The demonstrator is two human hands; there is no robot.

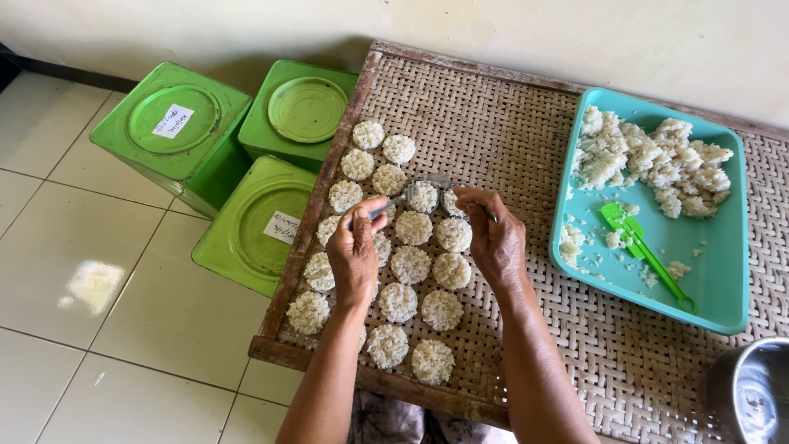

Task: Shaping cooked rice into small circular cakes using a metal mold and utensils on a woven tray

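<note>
My left hand (353,255) grips the handle of a small round metal mould (422,196) that is filled with white rice. Fingers of my right hand (491,237) pinch a second metal piece (451,203) beside the mould. Both hands hover over several round white rice cakes (411,265) laid in rows on a woven bamboo tray (509,140) with a wooden frame.
A turquoise plastic tray (723,279) to the right holds a heap of cooked rice (649,160) and a green spatula (645,251). Three green square tins (177,131) stand on the tiled floor at left. A metal bowl's rim (752,390) shows at bottom right.
</note>
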